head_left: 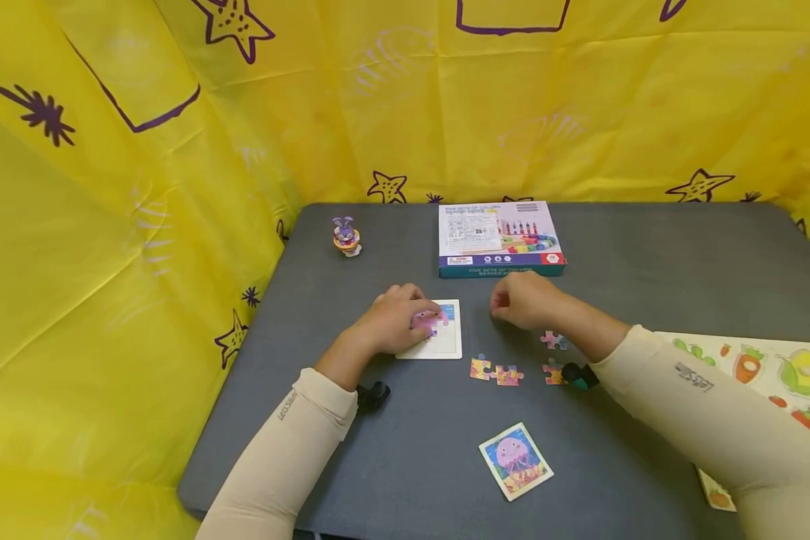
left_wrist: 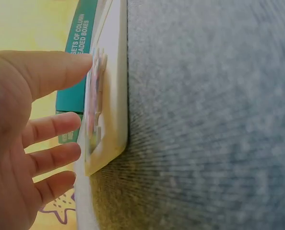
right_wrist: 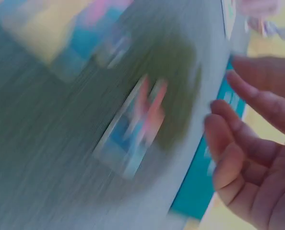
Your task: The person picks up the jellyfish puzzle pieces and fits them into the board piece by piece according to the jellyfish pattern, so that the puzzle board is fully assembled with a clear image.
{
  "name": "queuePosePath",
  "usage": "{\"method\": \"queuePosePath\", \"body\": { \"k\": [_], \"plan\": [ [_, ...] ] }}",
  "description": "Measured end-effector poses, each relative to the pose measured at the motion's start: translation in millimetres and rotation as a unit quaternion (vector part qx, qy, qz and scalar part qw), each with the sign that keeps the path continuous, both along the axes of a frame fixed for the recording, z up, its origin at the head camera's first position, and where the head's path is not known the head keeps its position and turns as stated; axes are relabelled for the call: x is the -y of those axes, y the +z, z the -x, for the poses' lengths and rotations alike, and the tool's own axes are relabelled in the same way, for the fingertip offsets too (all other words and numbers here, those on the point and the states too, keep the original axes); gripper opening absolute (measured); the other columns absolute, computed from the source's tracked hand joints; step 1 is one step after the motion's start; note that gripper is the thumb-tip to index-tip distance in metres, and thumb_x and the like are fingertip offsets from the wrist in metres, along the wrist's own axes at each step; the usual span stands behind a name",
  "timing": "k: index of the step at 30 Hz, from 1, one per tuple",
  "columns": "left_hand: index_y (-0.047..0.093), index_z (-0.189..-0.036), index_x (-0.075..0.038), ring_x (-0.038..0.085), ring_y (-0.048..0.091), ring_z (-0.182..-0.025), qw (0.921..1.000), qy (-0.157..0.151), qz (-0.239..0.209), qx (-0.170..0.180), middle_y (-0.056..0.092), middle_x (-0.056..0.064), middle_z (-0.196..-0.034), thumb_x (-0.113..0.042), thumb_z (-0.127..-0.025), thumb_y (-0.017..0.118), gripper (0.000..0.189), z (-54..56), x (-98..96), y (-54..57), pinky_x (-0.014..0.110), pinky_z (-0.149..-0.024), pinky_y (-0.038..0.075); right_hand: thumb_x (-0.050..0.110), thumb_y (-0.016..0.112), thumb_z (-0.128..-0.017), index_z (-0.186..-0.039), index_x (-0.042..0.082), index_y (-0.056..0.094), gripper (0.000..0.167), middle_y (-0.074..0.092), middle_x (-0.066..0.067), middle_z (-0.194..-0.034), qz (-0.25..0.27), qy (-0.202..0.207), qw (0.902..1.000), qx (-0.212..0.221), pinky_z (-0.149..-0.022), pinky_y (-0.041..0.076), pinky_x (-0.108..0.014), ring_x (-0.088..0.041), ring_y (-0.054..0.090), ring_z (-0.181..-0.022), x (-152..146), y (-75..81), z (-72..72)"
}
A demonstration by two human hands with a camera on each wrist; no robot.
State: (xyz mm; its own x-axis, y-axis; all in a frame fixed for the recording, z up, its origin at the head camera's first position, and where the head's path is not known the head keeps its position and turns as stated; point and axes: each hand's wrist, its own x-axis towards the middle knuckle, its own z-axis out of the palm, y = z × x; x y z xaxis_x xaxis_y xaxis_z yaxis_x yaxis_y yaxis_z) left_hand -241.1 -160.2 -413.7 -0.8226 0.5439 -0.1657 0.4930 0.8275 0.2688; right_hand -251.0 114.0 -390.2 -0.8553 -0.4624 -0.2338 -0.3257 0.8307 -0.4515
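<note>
A white puzzle tray [head_left: 451,346] lies mid-table with joined pink and blue puzzle pieces [head_left: 427,321] in its upper part. My left hand [head_left: 394,319] is over its left side, fingers spread and thumb tip right at the pieces in the left wrist view. To the right, my right hand [head_left: 526,300] hovers above the table with loosely bent fingers and nothing between them. Below that hand are a pink-blue puzzle piece [head_left: 553,340] and a yellow-pink piece [head_left: 552,372], partly covered by the wrist camera. Two joined yellow-pink pieces [head_left: 496,373] lie nearer the tray.
A jellyfish picture card [head_left: 516,460] lies at the front. Behind the hands is a beaded toy box [head_left: 499,240], with a small purple rabbit figure [head_left: 346,237] at back left. A board with vegetable pictures [head_left: 729,356] lies under the right forearm. Yellow cloth [head_left: 378,97] hangs around the table.
</note>
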Motion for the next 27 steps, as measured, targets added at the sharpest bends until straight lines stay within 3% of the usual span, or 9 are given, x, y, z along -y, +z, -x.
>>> {"method": "queuePosePath", "body": {
  "k": [2,7,12,20,27],
  "plan": [
    [0.067,-0.134,-0.035,0.025,0.048,-0.118,1.0,-0.007,-0.002,0.002,0.056,0.006,-0.132,-0.034,-0.097,0.066,0.037,0.2,-2.3,0.1,0.044,-0.101,0.04,0.018,0.075,-0.092,-0.096,0.011,0.076,0.008,0.071,-0.002,-0.087,-0.01,-0.002,0.9998,0.018,-0.077,0.052,-0.041,-0.019,0.062,-0.079,-22.5,1.6,-4.7],
    [0.067,-0.134,-0.033,0.025,0.048,-0.117,0.9999,-0.006,-0.001,0.01,0.056,0.005,-0.132,-0.034,-0.096,0.068,0.038,3.0,-2.6,-1.5,0.043,-0.099,0.041,0.025,0.084,-0.083,-0.105,0.007,0.071,0.031,0.067,-0.008,-0.094,-0.036,-0.016,0.9976,0.056,-0.08,0.052,-0.045,-0.024,0.061,-0.085,-65.8,1.8,-18.1],
    [0.069,-0.132,-0.032,0.025,0.047,-0.116,0.9996,-0.004,-0.014,0.023,0.056,0.005,-0.13,-0.035,-0.094,0.071,0.038,6.3,-3.8,-0.7,0.042,-0.096,0.041,0.026,0.086,-0.081,-0.096,0.01,0.069,0.028,0.06,-0.004,-0.085,-0.032,-0.02,0.9981,0.049,-0.074,0.046,-0.037,-0.023,0.054,-0.083,-85.9,-5.5,-30.6],
    [0.07,-0.131,-0.031,0.026,0.048,-0.115,0.9995,-0.005,-0.02,0.025,0.057,0.007,-0.129,-0.031,-0.095,0.07,0.036,7.4,-1.9,1.2,0.042,-0.096,0.043,0.018,0.081,-0.088,-0.087,0.011,0.069,0.013,0.063,-0.002,-0.081,0.043,-0.059,0.9959,0.052,-0.069,0.047,-0.033,-0.02,0.056,-0.078,-73.6,-8.5,-25.8],
    [0.071,-0.129,-0.03,0.025,0.049,-0.115,0.9996,0.005,-0.016,0.023,0.058,0.005,-0.129,-0.027,-0.095,0.068,0.034,8.3,-4.7,-0.2,0.043,-0.099,0.043,0.016,0.074,-0.094,-0.093,0.007,0.074,0.009,0.07,-0.003,-0.075,0.149,-0.078,0.9787,0.117,-0.064,0.053,-0.03,-0.016,0.063,-0.068,-27.4,-4.8,-9.0]
  ]
}}
